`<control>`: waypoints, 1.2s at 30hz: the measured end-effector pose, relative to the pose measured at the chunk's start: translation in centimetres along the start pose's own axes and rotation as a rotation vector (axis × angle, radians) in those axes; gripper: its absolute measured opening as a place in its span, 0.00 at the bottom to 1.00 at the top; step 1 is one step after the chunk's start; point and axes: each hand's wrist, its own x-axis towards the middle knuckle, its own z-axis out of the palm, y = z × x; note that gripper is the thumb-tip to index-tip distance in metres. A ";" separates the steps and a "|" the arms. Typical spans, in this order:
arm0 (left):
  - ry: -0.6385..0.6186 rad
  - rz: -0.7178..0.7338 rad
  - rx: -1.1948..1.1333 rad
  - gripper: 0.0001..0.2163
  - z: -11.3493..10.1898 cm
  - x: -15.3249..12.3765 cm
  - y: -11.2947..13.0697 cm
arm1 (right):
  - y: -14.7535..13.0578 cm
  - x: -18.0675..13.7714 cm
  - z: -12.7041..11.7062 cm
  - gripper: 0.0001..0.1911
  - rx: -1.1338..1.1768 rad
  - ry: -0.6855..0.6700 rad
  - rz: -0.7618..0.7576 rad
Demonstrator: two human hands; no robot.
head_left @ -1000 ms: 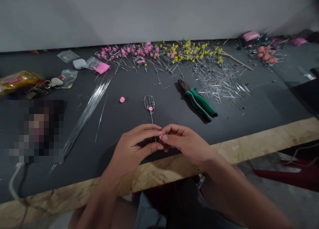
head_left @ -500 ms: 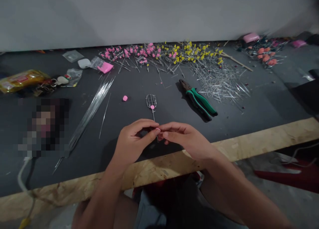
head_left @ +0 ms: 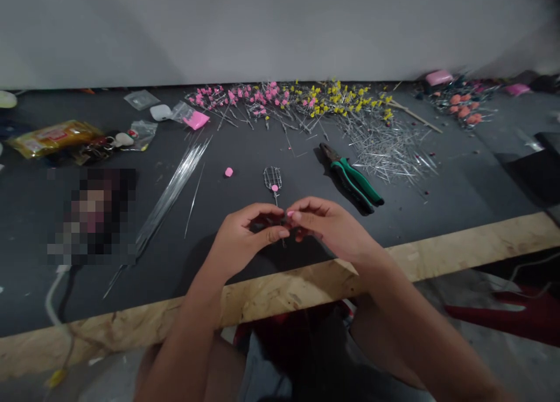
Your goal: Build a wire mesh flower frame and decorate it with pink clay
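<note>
A small piece of pink clay (head_left: 290, 214) is pinched between the thumb and fingertips of my right hand (head_left: 326, 220). My left hand (head_left: 247, 233) is just to its left, thumb and fingers apart with a gap between them, and no object shows in it. Beyond both hands a small wire racket shape (head_left: 272, 178) lies on the dark tabletop, a flat pink dot near its base. Its wire stem runs toward me beneath my fingers, partly hidden. Further left on the table rests a loose pink lump (head_left: 228, 172).
Green-handled pliers (head_left: 356, 181) lie to the right, below a heap of loose wires (head_left: 394, 157). Pink-tipped (head_left: 245, 95) and yellow-tipped wire pieces (head_left: 345, 98) line the back. A bundle of straight wires (head_left: 172, 183) lies left. A wooden edge (head_left: 289, 294) borders the table's front.
My hands have drawn slightly apart. The pink clay that was between both hands' fingertips is now in my right hand's pinch, and my left thumb and fingers have parted. The view has shifted slightly.
</note>
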 end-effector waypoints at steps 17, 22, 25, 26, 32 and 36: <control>-0.119 0.141 0.468 0.08 1.2 1.0 -1.0 | 0.4 4.8 -2.6 0.09 -0.327 0.310 -0.132; -0.151 0.233 0.503 0.09 1.4 1.1 -1.4 | -0.9 5.9 -2.3 0.05 -0.432 0.267 -0.024; -0.155 0.265 0.558 0.10 1.6 1.0 -1.9 | -2.1 7.1 -2.1 0.04 -0.522 0.225 0.052; -0.154 0.266 0.579 0.11 1.6 1.0 -2.0 | -2.5 7.6 -2.1 0.04 -0.549 0.219 0.069; -0.193 0.248 0.598 0.11 1.3 0.8 -2.3 | -3.2 9.8 -2.2 0.07 -0.678 0.189 0.134; -0.196 0.244 0.594 0.10 1.3 0.8 -2.2 | -3.3 10.2 -2.6 0.07 -0.676 0.178 0.158</control>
